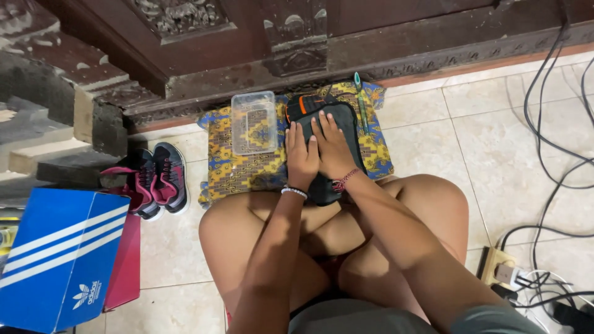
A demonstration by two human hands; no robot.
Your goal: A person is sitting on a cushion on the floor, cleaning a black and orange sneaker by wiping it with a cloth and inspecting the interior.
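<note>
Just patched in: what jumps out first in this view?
Both hands, left hand and right hand, lie flat, side by side, on a black pouch on a patterned yellow-blue cloth. A clear plastic box sits just left of it; far left, a blue shoebox and dark sneakers.

pouch (328,124): matt fabric | box (253,122): clear plastic | floor (433,154): glossy tile

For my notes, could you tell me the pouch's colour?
Black with orange trim, pouch under both hands; head view.
</note>
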